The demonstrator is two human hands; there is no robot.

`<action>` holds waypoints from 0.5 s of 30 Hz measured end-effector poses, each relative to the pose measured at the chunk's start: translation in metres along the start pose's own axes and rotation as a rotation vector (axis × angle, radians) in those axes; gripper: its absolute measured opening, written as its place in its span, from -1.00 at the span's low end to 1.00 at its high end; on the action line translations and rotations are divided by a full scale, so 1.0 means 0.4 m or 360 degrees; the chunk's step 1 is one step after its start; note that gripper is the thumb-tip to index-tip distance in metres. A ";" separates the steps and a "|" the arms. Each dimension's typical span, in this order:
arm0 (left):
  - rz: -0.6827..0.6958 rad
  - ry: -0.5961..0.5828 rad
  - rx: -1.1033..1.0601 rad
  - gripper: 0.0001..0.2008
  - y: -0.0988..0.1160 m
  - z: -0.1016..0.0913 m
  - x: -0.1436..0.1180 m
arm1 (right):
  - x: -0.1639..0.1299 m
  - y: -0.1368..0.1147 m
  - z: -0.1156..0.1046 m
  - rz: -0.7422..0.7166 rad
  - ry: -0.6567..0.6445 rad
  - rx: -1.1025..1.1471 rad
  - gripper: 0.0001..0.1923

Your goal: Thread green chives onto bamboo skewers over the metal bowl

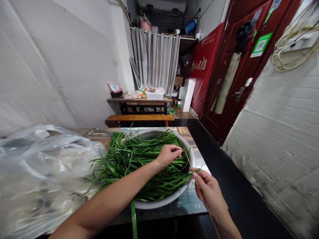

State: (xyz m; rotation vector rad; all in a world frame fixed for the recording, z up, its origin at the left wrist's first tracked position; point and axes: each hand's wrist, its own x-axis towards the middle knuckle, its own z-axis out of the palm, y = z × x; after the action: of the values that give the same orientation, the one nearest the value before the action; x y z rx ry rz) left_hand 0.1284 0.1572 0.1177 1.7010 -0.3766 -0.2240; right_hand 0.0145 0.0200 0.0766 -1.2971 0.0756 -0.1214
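Table (189,202): hands (169,155) (208,187) apparently skewering chives (139,162).

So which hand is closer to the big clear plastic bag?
The left hand. It rests on the long green chives in the round metal basin, right of the clear plastic bag. The right hand is farther right, past the basin's rim, pinching a thin stick.

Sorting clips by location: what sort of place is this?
Probably a small eatery's back room: a big basin of green chives, wooden table and bench behind, storage loft above a curtain.
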 end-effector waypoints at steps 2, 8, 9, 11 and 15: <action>0.0006 -0.0011 -0.0006 -0.72 0.002 -0.002 -0.001 | 0.003 0.003 -0.002 0.0011 0.0007 0.0009 -0.66; 0.0025 0.0014 0.0033 -0.70 0.007 -0.005 -0.002 | 0.009 0.006 -0.005 0.0054 -0.0015 0.0052 -0.67; 0.0030 0.0010 0.0040 -0.69 0.008 -0.005 -0.003 | 0.010 0.007 -0.005 0.0055 -0.0014 0.0049 -0.68; 0.0039 0.0001 0.0057 -0.68 0.010 -0.005 -0.004 | 0.011 0.008 -0.005 0.0050 -0.0015 0.0040 -0.69; 0.0080 -0.0004 0.0117 -0.68 0.007 -0.009 -0.003 | 0.013 0.010 -0.007 0.0059 -0.0028 0.0045 -0.69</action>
State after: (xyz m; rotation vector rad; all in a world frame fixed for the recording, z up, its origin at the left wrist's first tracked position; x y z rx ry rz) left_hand 0.1281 0.1604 0.1212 1.7616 -0.4335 -0.1776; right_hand 0.0196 0.0178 0.0722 -1.2677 0.0826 -0.0788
